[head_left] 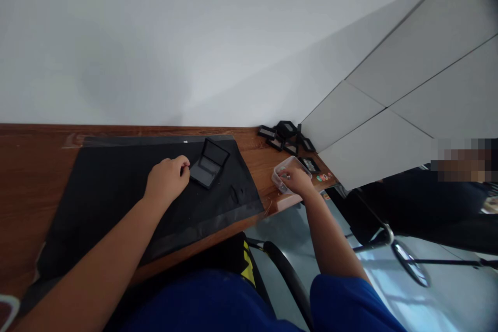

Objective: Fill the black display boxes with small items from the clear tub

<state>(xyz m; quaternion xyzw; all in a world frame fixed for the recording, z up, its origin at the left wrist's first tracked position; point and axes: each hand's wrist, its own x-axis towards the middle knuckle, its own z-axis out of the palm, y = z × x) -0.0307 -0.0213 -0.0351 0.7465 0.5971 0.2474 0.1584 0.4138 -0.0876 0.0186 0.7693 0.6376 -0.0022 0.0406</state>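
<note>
A small black hinged case (205,172) lies on the black mat (112,187) with its lid raised, a grey panel showing in its base. My left hand (168,177) rests at the case's left edge, fingers curled closed; whatever is in them is hidden. Over to the right, my right hand (298,181) reaches into a clear plastic container (291,162) near the table's front edge. Its fingers are bent together inside, among small contents too unclear to name.
Several black cases (287,128) are heaped against the wall behind the container. Another dark case (310,165) and small coloured stickers (323,177) lie right of it. White panels (373,109) bound the right side. A person in dark clothing (420,207) is at far right.
</note>
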